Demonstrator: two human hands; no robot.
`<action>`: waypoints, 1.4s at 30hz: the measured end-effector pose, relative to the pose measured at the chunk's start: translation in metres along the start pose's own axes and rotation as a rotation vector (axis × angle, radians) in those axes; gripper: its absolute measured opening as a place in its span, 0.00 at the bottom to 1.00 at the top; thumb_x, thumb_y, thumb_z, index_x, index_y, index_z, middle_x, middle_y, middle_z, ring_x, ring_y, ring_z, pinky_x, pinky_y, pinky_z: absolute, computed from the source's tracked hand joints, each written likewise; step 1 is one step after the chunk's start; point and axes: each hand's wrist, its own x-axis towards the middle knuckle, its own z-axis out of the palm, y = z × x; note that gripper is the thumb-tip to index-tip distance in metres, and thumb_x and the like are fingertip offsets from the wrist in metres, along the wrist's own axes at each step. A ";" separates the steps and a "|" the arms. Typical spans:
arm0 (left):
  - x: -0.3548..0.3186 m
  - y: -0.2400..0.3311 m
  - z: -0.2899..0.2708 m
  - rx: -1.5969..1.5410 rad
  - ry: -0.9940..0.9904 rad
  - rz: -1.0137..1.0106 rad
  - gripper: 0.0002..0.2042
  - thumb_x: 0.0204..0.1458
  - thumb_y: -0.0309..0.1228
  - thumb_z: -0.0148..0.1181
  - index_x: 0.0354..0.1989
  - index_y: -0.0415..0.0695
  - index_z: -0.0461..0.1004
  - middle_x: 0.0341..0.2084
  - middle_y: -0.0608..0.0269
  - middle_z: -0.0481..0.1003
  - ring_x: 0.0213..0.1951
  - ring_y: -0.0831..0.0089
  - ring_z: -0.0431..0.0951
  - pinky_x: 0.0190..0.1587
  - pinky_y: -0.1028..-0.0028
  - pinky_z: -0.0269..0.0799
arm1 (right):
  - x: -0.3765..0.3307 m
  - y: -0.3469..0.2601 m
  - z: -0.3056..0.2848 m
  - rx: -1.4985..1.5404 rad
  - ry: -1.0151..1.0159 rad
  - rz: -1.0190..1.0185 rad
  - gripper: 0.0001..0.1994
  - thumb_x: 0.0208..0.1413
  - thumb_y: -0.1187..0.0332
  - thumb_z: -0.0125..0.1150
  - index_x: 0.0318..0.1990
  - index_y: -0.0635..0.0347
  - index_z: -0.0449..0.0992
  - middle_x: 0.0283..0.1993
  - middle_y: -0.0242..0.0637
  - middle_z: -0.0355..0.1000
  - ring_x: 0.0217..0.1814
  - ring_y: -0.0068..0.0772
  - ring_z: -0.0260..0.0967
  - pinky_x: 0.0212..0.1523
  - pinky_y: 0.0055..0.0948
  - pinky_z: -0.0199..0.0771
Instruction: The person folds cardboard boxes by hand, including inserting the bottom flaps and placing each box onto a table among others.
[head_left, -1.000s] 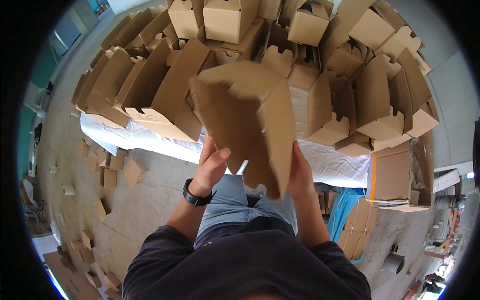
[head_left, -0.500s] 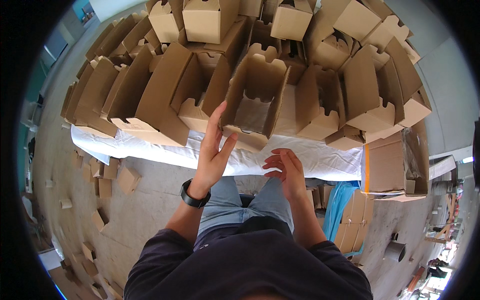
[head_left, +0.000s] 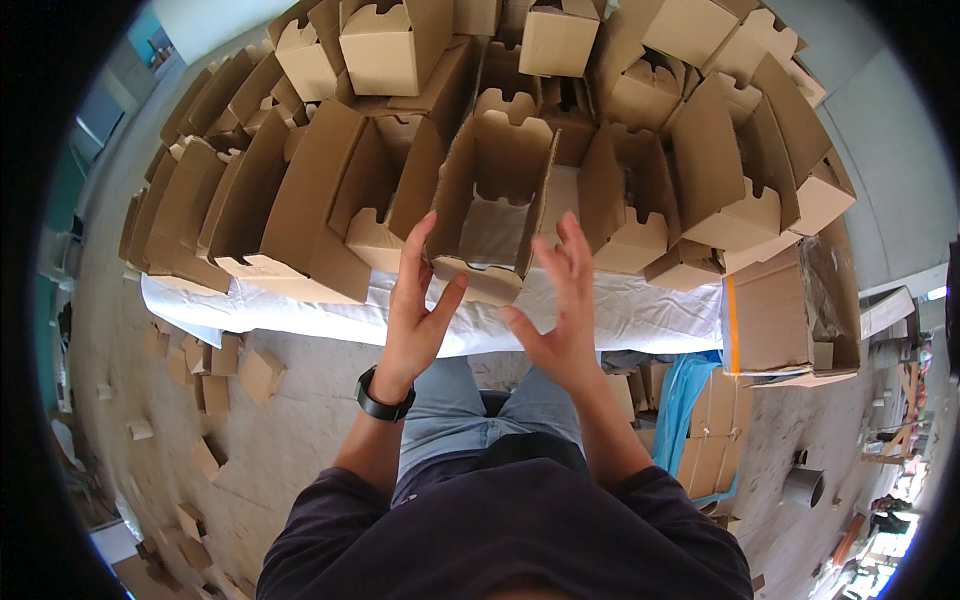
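Observation:
An open-topped brown cardboard box [head_left: 478, 282] stands in front of me, near the front edge of a surface covered with white cloth [head_left: 640, 320]. My left hand [head_left: 415, 305] rests against its left front corner, fingers stretched and thumb apart along the front panel. To the right of the same box hovers my right hand [head_left: 562, 320], fingers spread and slightly blurred, holding nothing. Whether its fingertips touch the box's right wall I cannot tell. A black watch [head_left: 385, 395] sits on my left wrist.
Several similar open boxes crowd the surface, including one to the left [head_left: 305, 215] and one to the right [head_left: 630, 200]. A larger carton with orange tape [head_left: 775, 310] stands at the right. Small cardboard pieces [head_left: 262, 375] lie on the floor at left, and blue plastic [head_left: 678, 405] hangs below.
My right hand has risen from below the front edge to the box's right side and spread its fingers. The left hand stays at the box's left front corner. The view has shifted slightly.

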 end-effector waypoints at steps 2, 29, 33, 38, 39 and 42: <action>0.000 -0.001 0.000 0.032 -0.002 0.002 0.35 0.54 0.15 0.56 0.71 0.45 0.51 0.69 0.59 0.54 0.67 0.70 0.57 0.66 0.68 0.54 | 0.009 -0.010 0.002 -0.080 -0.081 -0.020 0.34 0.50 0.64 0.70 0.65 0.57 0.65 0.76 0.55 0.39 0.75 0.55 0.46 0.69 0.47 0.54; 0.008 0.008 -0.004 0.471 -0.129 0.196 0.37 0.46 0.19 0.69 0.66 0.44 0.58 0.70 0.48 0.52 0.70 0.56 0.55 0.68 0.62 0.56 | 0.002 0.009 -0.005 0.207 0.024 0.257 0.14 0.50 0.78 0.67 0.40 0.59 0.66 0.68 0.53 0.61 0.55 0.46 0.74 0.49 0.30 0.73; 0.011 0.011 0.005 0.381 -0.158 0.178 0.38 0.45 0.21 0.71 0.66 0.45 0.59 0.70 0.46 0.51 0.70 0.54 0.54 0.67 0.62 0.57 | -0.002 0.012 -0.006 0.150 0.098 0.216 0.15 0.49 0.79 0.68 0.40 0.59 0.67 0.68 0.52 0.61 0.52 0.42 0.75 0.47 0.30 0.74; 0.013 0.003 0.006 0.244 -0.124 0.166 0.36 0.44 0.25 0.73 0.63 0.45 0.61 0.69 0.45 0.52 0.69 0.52 0.57 0.66 0.63 0.61 | -0.005 -0.001 -0.012 0.094 0.051 0.216 0.19 0.47 0.78 0.70 0.45 0.57 0.70 0.67 0.52 0.63 0.58 0.47 0.73 0.51 0.34 0.74; 0.014 0.002 0.004 0.242 -0.126 0.162 0.36 0.43 0.24 0.73 0.63 0.45 0.61 0.69 0.45 0.53 0.69 0.52 0.57 0.66 0.62 0.61 | -0.004 -0.001 -0.015 0.077 0.022 0.178 0.20 0.47 0.77 0.70 0.47 0.56 0.70 0.67 0.53 0.62 0.60 0.49 0.71 0.53 0.35 0.73; 0.017 -0.003 -0.002 0.210 -0.136 0.175 0.37 0.42 0.24 0.75 0.61 0.45 0.60 0.69 0.44 0.53 0.69 0.53 0.58 0.66 0.62 0.61 | -0.001 0.003 -0.023 0.034 -0.050 0.077 0.23 0.48 0.72 0.71 0.53 0.56 0.71 0.68 0.55 0.60 0.65 0.54 0.66 0.58 0.39 0.70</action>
